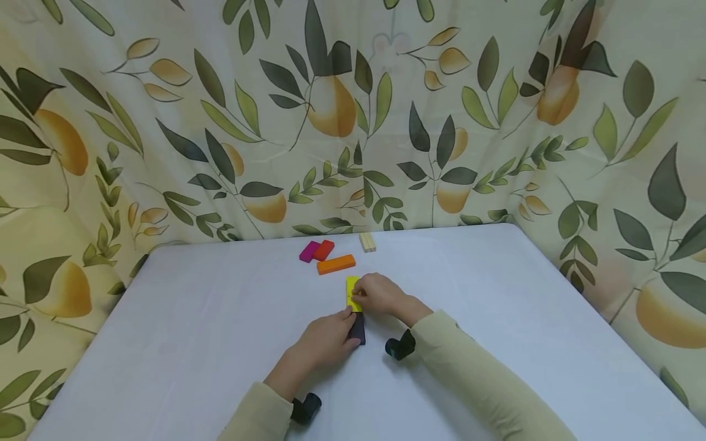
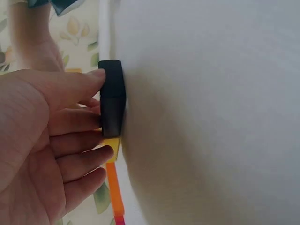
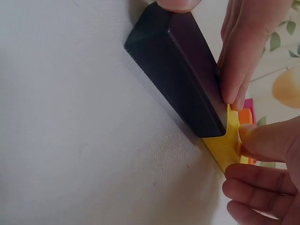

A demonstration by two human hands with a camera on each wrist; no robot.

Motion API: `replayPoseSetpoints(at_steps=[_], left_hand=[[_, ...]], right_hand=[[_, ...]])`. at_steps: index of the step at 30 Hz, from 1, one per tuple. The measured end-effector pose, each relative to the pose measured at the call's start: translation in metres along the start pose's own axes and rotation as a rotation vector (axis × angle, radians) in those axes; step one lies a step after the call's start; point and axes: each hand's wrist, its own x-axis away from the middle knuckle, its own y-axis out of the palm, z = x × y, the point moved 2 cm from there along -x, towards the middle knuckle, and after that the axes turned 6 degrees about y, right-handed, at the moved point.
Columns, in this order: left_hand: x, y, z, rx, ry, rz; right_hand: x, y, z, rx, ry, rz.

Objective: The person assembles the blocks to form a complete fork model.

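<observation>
In the head view a yellow block (image 1: 350, 285) and a black block (image 1: 359, 331) lie in line, end to end, on the white table. My left hand (image 1: 325, 338) holds the black block, its thumb at the near end and fingertips by the join. The left wrist view shows the thumb and fingers along the black block (image 2: 112, 86). My right hand (image 1: 382, 298) pinches the yellow block, covering part of it. From the right wrist, the yellow block (image 3: 220, 150) meets the black block's far end, with the right thumb (image 3: 262, 140) against it.
Beyond the hands lie an orange block (image 1: 336, 264), a red block (image 1: 324, 250), a magenta block (image 1: 309, 251) and pale wooden pieces (image 1: 367, 242). A leaf-and-fruit patterned curtain (image 1: 331, 159) hangs behind the white table (image 1: 193, 343).
</observation>
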Motion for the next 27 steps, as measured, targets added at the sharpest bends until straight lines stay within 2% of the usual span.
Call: replayPoseSetpoints(at_steps=[7,14,27], left_hand=[[-0.0022,0.0021,-0.0015,0.015,0.019,0.023],[-0.0009,0.0044,-0.005,0.018,-0.001,0.033],[0.0008,0.0037,-0.0042,0.09,-0.039,0.027]], right_hand=[[-0.0021,-0.0016,-0.0003,0.03,-0.008,-0.002],[-0.0032,-0.001,-0.0024,0.03,-0.015,0.005],[-0.0023,0.0017,0.0001,-0.003,0.003,0.012]])
